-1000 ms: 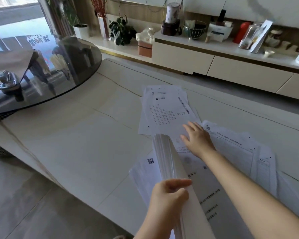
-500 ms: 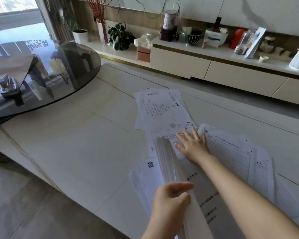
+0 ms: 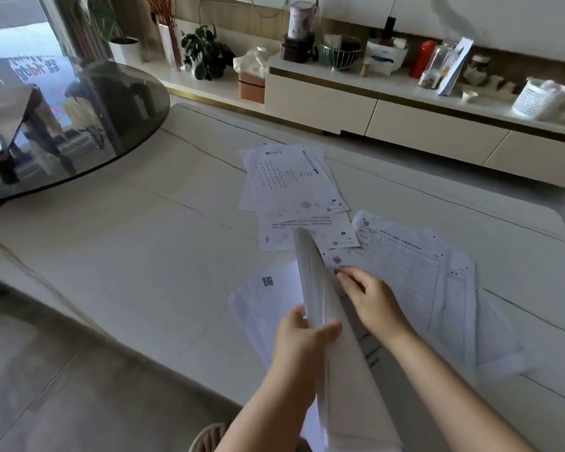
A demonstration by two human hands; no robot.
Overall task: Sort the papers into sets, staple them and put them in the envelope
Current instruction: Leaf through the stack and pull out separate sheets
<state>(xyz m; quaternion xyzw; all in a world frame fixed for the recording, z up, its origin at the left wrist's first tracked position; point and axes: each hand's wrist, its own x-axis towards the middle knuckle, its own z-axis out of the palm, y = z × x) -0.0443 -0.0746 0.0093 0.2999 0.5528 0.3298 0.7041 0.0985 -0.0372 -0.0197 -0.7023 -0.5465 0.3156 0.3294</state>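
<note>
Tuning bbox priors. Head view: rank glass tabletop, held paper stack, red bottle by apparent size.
1. glass tabletop
2. held paper stack, gripped by the left hand; nearness to the camera enlarges it
3. red bottle, far off

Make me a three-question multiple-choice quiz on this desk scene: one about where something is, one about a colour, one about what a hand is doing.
1. Where does the sheet with the QR code lie?
A. left of the held stack
B. on the glass tabletop
C. on the cabinet

2. What colour is the bottle on the cabinet?
A. blue
B. red
C. yellow

3. What is the left hand doing?
A. resting flat on the table
B. hanging idle
C. gripping a stack of papers

Answers: 1 A, the code shows just left of the raised stack; 2 B, it stands red by a glass jar; 3 C, thumb and fingers clamp the stack's edge.
</note>
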